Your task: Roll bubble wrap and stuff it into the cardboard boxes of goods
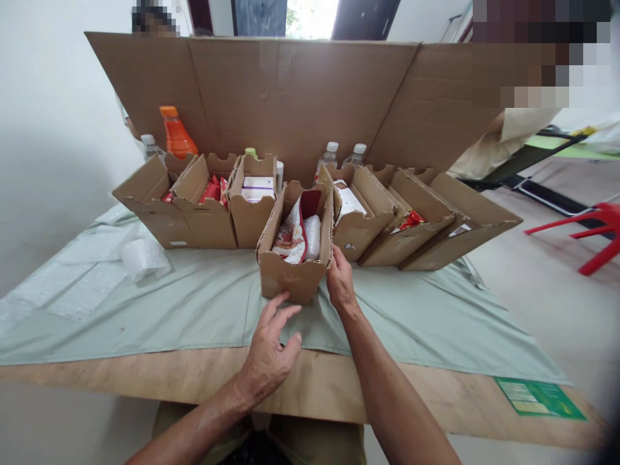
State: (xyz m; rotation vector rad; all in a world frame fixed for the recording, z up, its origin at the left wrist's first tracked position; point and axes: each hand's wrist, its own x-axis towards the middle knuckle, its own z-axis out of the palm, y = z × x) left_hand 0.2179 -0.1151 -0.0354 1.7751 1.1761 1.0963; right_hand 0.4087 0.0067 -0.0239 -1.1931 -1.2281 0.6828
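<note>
A brown cardboard box point(290, 278) stands at the middle of the table, in front of a row of similar boxes. Inside it are a patterned red and white packet point(292, 236) and a bubble-wrapped item point(312, 237). My right hand point(341, 278) is at the box's right side, its fingers against the cardboard and partly hidden. Just in front of the box is my left hand point(274, 345), fingers apart, fingertips near the lower front; nothing is held in it.
Several cardboard boxes point(208, 223) with packets line up left and right. Bottles, one orange point(179, 139), stand behind them before a tall cardboard panel point(300, 97). Bubble wrap point(143, 258) lies left, a green leaflet point(540, 397) front right. A red stool point(600, 232) and people are beyond.
</note>
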